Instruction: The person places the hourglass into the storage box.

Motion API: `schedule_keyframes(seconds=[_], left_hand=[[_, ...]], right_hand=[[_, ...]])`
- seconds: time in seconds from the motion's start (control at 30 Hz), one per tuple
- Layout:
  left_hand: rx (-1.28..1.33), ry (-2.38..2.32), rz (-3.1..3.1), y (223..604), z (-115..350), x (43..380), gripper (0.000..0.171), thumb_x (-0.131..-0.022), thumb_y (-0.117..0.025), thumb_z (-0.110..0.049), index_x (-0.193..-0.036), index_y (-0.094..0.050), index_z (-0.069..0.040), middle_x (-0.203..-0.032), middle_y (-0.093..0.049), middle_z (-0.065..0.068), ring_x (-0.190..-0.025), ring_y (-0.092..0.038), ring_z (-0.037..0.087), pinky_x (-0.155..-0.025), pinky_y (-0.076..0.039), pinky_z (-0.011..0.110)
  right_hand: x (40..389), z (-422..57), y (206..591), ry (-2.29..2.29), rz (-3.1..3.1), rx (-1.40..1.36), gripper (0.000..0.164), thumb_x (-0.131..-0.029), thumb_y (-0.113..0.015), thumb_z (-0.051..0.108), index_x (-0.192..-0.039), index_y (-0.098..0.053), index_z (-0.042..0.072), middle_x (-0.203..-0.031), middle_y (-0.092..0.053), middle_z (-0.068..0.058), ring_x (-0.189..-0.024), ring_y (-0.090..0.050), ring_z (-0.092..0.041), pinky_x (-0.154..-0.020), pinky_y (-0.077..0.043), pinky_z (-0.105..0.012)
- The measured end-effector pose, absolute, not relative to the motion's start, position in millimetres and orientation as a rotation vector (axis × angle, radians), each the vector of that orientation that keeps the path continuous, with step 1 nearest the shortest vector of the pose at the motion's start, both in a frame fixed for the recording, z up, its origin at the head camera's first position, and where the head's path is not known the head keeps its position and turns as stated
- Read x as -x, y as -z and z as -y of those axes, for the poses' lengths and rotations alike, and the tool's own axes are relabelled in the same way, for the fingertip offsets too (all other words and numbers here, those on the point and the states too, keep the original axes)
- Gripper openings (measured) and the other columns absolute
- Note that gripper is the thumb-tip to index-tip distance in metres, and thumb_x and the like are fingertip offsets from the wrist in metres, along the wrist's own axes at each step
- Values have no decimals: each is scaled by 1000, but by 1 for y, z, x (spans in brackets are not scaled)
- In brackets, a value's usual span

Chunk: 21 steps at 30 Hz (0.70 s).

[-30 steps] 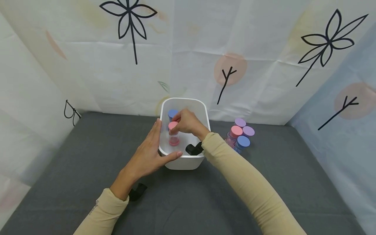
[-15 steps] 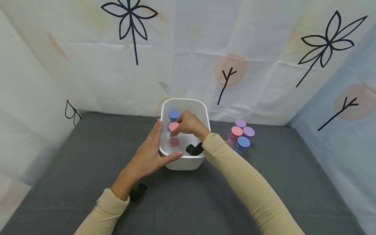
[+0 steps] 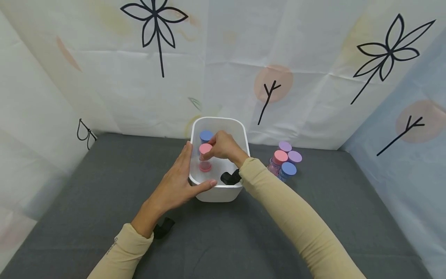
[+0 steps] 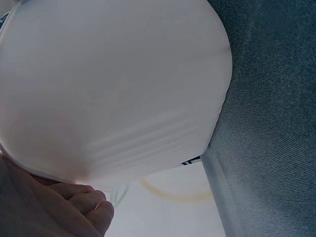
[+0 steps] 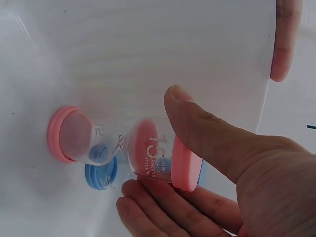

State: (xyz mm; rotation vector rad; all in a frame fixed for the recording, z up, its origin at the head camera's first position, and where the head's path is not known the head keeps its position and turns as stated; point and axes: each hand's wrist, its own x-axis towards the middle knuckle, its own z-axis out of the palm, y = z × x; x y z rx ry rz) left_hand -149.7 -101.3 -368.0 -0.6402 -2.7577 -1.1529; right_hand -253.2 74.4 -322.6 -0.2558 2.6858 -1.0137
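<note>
A pink-capped sand timer (image 3: 205, 167) stands upright inside a white bin (image 3: 217, 195). My right hand (image 3: 224, 147) holds the timer at its upper cap. In the right wrist view the thumb lies against the pink cap and the fingers are on the opposite side; "15 minutes" is printed on the glass (image 5: 148, 153). Just behind it in the bin stands a blue-capped sand timer (image 3: 206, 135), partly hidden. My left hand (image 3: 174, 182) rests on the bin's near left corner, fingers straight along the left rim and thumb stretched over the front rim.
Right of the bin, several sand timers cluster on the grey cloth: purple caps (image 3: 285, 146), a pink cap (image 3: 280, 156) and a blue cap (image 3: 288, 168). A patterned white curtain (image 3: 230, 89) rises behind. Black wrist devices (image 3: 164, 228) sit at both wrists.
The pink sand timer shifts very slightly within the bin, with the right hand still on its top. The left hand and the bin keep their places.
</note>
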Motion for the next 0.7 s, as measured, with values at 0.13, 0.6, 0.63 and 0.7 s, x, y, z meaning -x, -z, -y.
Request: schedule_keyframes(seconds=[0.13,0.6,0.63,0.7], left_hand=[[640,1155,2761,369,102,150,121,-85,-68,-70,-163,5,-13,-169,5,0,-155,-5,24,-118,-21,57],[638,1150,2758,370,101,151,120,-85,-67,-70,-163,5,-14,-169,4,-1,-155,-5,22,-118,-21,56],[639,1154,2757,370,101,151,120,-85,-67,-70,-163,5,-14,-169,5,-1,-155,-5,22,-118,-21,56],[638,1156,2760,370,101,151,120,-85,-67,-70,-163,5,-15,-169,5,-1,-155,-5,22,-118,-21,57]], right_hand=[[252,-75,322,986,-2683,238,28,-71,-94,23,-91,-82,6,-70,-69,3,-79,-54,-16,-67,-43,-28],[254,-75,323,919,-2741,206,24,-72,-94,25,-84,-83,7,-68,-67,-1,-74,-48,-15,-63,-38,-27],[254,-75,323,920,-2748,205,26,-73,-94,25,-86,-83,6,-72,-71,-4,-75,-49,-15,-63,-39,-27],[254,-75,323,921,-2759,204,28,-73,-94,25,-90,-83,5,-79,-74,-6,-77,-50,-16,-65,-40,-28]])
